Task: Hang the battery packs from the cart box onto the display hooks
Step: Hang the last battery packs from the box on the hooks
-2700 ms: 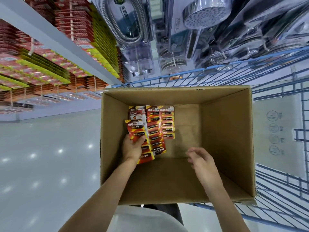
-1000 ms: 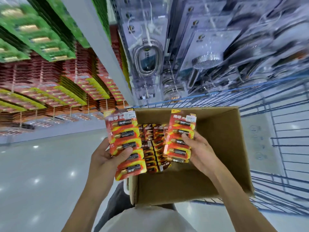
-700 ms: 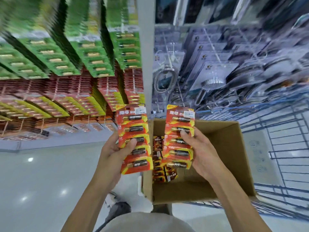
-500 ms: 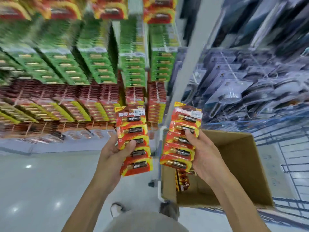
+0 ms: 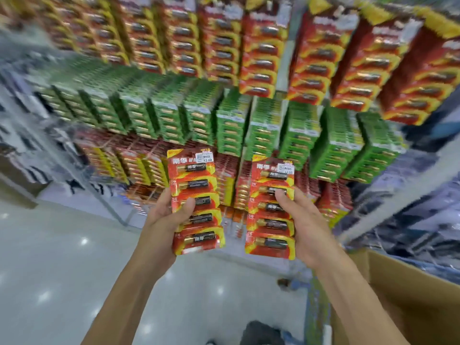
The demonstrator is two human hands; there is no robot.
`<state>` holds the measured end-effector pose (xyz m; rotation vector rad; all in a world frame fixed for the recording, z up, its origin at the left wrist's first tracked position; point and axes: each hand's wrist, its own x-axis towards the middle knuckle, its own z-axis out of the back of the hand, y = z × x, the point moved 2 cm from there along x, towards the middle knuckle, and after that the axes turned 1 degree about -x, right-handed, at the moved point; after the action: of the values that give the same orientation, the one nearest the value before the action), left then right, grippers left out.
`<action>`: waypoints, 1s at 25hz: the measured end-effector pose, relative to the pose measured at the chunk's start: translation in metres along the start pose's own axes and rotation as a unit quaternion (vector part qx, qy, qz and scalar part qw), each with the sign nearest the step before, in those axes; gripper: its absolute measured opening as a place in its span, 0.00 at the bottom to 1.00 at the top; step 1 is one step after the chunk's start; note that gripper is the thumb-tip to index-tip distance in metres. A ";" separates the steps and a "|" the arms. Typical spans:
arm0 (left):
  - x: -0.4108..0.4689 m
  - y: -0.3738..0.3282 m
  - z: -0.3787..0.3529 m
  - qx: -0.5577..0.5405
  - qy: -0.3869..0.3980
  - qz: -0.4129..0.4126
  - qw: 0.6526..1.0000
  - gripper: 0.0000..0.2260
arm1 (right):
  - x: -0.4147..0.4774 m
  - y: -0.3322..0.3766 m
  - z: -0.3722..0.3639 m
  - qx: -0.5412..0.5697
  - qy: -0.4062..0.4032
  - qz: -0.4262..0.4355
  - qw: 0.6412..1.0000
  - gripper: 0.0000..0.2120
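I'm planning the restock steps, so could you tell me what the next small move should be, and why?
Probably raise the right hand and its battery strip toward the red packs hanging above. Both hands already hold a strip, the left hand gripping its own strip, upright before the display, neither yet hung.

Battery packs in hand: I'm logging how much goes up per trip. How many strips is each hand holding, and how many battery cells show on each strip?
Left hand: 1 red battery strip, 5 cells showing.
Right hand: 1 red strip, 5 cells showing.
Total: 2 strips visible, 10 cells. More strips stacked behind either one cannot be ruled out.
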<state>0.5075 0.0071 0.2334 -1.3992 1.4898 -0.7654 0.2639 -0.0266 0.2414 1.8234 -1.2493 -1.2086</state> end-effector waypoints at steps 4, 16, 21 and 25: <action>0.002 -0.044 0.052 -0.018 -0.038 -0.041 0.998 0.19 | 0.032 -0.002 -0.074 -0.008 0.062 -0.010 0.998 0.15; 0.111 -0.157 0.171 -0.034 -0.067 -0.093 0.993 0.17 | 0.152 0.016 -0.244 -0.003 0.109 -0.002 0.994 0.16; 0.180 -0.206 0.212 -0.023 -0.102 -0.072 0.992 0.15 | 0.212 0.035 -0.308 -0.002 0.117 0.018 0.993 0.12; 0.217 -0.230 0.241 -0.012 -0.126 -0.071 0.989 0.16 | 0.241 0.040 -0.350 0.018 0.108 0.007 0.994 0.08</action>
<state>0.8360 -0.2061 0.3049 -1.5700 1.2177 -0.6317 0.6038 -0.2686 0.3314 1.9120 -1.1644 -0.9570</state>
